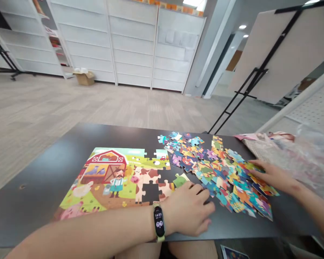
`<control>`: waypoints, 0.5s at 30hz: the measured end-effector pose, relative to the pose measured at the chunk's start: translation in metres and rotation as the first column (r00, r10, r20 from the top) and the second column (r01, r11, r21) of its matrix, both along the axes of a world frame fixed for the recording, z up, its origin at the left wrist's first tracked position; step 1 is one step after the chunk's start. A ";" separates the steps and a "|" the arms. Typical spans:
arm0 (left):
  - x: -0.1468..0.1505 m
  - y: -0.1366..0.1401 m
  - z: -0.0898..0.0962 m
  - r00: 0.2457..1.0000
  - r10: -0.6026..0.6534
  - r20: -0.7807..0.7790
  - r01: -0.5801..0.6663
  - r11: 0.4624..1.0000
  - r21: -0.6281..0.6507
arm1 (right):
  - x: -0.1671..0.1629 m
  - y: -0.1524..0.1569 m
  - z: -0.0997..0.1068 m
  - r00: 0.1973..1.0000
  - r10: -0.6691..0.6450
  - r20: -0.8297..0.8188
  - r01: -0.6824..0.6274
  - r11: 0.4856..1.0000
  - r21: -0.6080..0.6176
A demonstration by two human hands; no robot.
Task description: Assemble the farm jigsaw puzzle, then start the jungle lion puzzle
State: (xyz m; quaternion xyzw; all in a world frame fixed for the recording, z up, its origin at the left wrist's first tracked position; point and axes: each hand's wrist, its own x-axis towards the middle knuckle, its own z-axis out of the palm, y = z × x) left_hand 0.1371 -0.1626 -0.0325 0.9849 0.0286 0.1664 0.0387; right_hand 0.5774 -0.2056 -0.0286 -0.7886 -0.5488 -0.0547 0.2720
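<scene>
My left hand (191,208), with a smart band (159,221) on its wrist, is low over the table beside the partly joined farm puzzle (105,180). Its fingers curl downward, and anything under them is hidden. Just past the knuckles lies a green puzzle piece (180,180). The joined part shows a barn, a farmer and a cow, with gaps at the top edge and around the cow. On the right, my right hand (272,176) rests with fingers stretched out on the edge of a heap of loose puzzle pieces (218,172).
Both puzzle areas lie on a dark table (43,169). Clear plastic wrapping (313,158) sits at the right edge. A board on a black stand (248,86) rises behind, with white shelving (132,46) and a cardboard box (84,77) farther back.
</scene>
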 end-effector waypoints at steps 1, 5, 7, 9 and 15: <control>0.000 0.000 0.000 1.000 -0.001 0.000 0.001 1.000 -0.001 | 0.001 0.000 0.000 0.999 0.043 -0.010 -0.044 0.993 -0.108; 0.001 0.000 0.002 1.000 -0.003 -0.015 0.002 0.999 -0.044 | -0.014 -0.004 -0.003 0.999 0.043 -0.024 -0.047 0.983 -0.176; 0.001 -0.001 0.002 1.000 -0.010 -0.026 0.008 0.997 -0.074 | -0.025 -0.006 -0.010 0.999 0.041 -0.020 -0.043 0.988 -0.147; 0.001 -0.002 0.002 0.999 -0.016 -0.038 0.012 0.994 -0.111 | -0.034 -0.008 -0.018 0.999 0.035 -0.013 -0.036 0.992 -0.122; 0.001 -0.006 0.002 0.996 0.002 -0.092 -0.021 0.978 -0.209 | -0.033 -0.015 -0.033 0.999 -0.053 -0.004 0.053 0.999 -0.010</control>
